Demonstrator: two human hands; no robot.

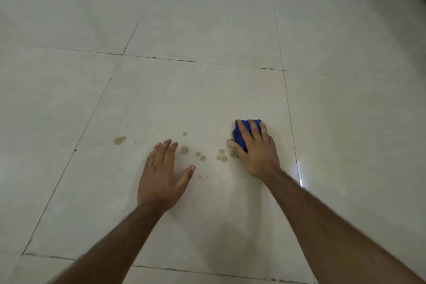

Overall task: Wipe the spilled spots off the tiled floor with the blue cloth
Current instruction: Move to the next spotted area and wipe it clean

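- Head view: the right hand (pixel 254 151) sits right of centre in the frame, palm down, fingers spread over the bunched blue cloth (pixel 241 132) and pressing it flat against the tiled floor (pixel 207 18). The thumb hooks round the cloth's lower left edge.
- The left hand (pixel 162 174) lies just left of centre, fingers together and thumb splayed, holding nothing. It looks to be braced on or just above the floor; I cannot tell whether the palm touches.
- The brown spilled spots (pixel 222 157) run in a loose row across the middle of the frame. The nearest pair lies just left of the cloth, and one small spot touches the cloth's edge by the thumb.
- Further left come two small drops (pixel 200 155), a rounder spot (pixel 184 150) just beside the left fingertips, a small one above it, and the largest blot (pixel 119 140) well apart at the left.
- My reading is that the wipe is only starting: the cloth meets the right end of the row and nearly every spot is still unwiped.
- The next move calls for a firm sweep of the cloth leftward through the row. The left hand lies in that path, so it likely needs to lift or shift first.
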